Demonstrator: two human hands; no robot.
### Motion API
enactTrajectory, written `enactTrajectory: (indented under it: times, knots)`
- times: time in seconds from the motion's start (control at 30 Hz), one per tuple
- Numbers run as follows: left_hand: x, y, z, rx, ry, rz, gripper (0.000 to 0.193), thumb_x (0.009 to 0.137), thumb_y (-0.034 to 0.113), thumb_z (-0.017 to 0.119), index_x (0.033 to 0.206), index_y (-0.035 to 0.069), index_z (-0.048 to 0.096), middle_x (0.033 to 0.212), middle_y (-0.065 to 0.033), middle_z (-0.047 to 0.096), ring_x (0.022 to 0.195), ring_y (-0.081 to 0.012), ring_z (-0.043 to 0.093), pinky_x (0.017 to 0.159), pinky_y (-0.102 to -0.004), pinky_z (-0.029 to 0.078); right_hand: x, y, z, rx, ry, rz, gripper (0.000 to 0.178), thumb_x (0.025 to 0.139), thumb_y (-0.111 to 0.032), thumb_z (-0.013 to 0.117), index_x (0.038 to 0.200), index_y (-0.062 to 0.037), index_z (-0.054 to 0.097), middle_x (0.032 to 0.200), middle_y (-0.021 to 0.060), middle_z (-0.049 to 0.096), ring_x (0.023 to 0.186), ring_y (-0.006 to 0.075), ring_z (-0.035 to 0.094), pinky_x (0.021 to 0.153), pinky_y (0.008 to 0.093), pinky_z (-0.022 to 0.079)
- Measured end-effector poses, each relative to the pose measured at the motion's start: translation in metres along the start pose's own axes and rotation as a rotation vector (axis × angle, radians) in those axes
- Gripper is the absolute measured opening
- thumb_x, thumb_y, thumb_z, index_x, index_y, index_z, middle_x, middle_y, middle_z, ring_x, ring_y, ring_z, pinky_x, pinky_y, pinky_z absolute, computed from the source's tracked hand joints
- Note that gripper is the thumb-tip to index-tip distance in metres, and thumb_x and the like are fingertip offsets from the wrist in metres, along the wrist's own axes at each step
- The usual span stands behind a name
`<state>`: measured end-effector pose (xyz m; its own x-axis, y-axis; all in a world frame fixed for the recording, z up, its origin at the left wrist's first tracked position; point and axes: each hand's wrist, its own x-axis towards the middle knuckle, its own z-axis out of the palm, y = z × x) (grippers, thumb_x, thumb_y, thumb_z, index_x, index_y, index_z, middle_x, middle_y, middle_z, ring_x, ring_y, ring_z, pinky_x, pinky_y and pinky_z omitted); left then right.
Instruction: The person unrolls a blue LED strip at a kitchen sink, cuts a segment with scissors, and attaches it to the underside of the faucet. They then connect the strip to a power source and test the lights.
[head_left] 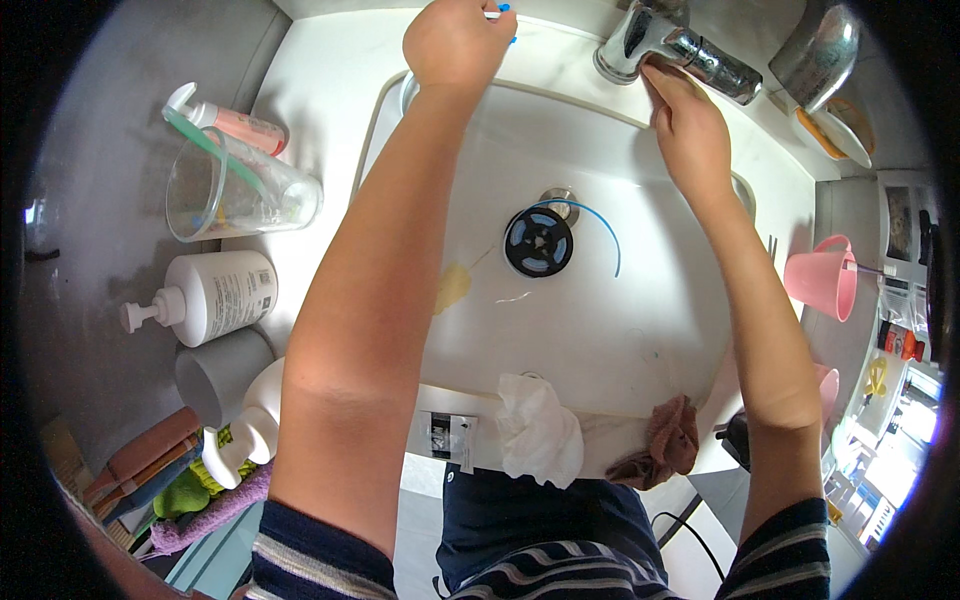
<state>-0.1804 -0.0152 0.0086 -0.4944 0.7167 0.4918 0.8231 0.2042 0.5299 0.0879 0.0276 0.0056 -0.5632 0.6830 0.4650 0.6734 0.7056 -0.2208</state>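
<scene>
My left hand (450, 45) is closed at the far rim of the sink, around a slim white and blue thing (497, 13) mostly hidden by the fingers. At the chrome faucet (650, 45), my right hand (690, 125) reaches up with its fingers stretched out beneath the spout; the fingertips touch or nearly touch the metal. Between my arms lies the white sink (600, 340). In it, a black reel with blue segments (538, 243) rests beside the metal drain (562, 203), and a thin blue strip (605, 222) curves around from it.
A white crumpled cloth (540, 425) and a brown cloth (670, 440) hang over the front edge. Left of the sink stand a clear pitcher (245, 190), a pink pump bottle (245, 128) and a white pump bottle (225, 295). A pink cup (820, 280) is at right.
</scene>
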Motion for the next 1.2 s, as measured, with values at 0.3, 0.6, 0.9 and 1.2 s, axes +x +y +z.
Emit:
enactTrajectory:
  times: [0.3, 0.6, 0.9, 1.2]
  knots:
    - [-0.001, -0.001, 0.004, 0.000, -0.007, 0.021, 0.023, 0.081, 0.030, 0.071, 0.079, 0.007, 0.070, 0.084, -0.0145, 0.069, 0.083, -0.0364, 0.066, 0.074, -0.0460, 0.052, 0.001, 0.005, 0.005, 0.031, 0.021, -0.020, 0.039, 0.087, -0.001, 0.057, 0.123, -0.0089, 0.069, 0.116, 0.0164, 0.070, 0.102, 0.0362, 0.066, 0.090, 0.0438, 0.053]
    - [-0.001, -0.004, 0.008, -0.027, 0.033, 0.013, 0.019, 0.079, 0.028, 0.072, 0.078, 0.009, 0.069, 0.082, -0.0145, 0.069, 0.080, -0.0369, 0.066, 0.072, -0.0468, 0.053, 0.005, 0.004, -0.003, 0.149, -0.113, 0.132, 0.042, 0.090, 0.002, 0.049, 0.127, -0.0049, 0.067, 0.119, 0.0175, 0.070, 0.100, 0.0323, 0.069, 0.091, 0.0347, 0.052]
    - [-0.001, -0.007, 0.016, -0.031, 0.081, 0.047, 0.016, 0.078, 0.024, 0.070, 0.076, 0.009, 0.068, 0.079, -0.0140, 0.068, 0.076, -0.0355, 0.065, 0.070, -0.0460, 0.053, -0.001, 0.010, 0.006, 0.060, -0.017, 0.017, 0.044, 0.089, 0.004, 0.049, 0.130, 0.0001, 0.063, 0.114, 0.0186, 0.070, 0.087, 0.0260, 0.069, 0.085, 0.0345, 0.053]
    - [0.001, -0.004, 0.014, 0.036, 0.021, 0.051, 0.017, 0.080, 0.025, 0.070, 0.075, 0.009, 0.066, 0.077, -0.0138, 0.067, 0.074, -0.0348, 0.065, 0.068, -0.0445, 0.052, 0.000, 0.003, 0.008, 0.069, -0.003, 0.054, 0.045, 0.089, 0.005, 0.049, 0.132, 0.0008, 0.062, 0.111, 0.0198, 0.069, 0.080, 0.0237, 0.067, 0.081, 0.0339, 0.053]
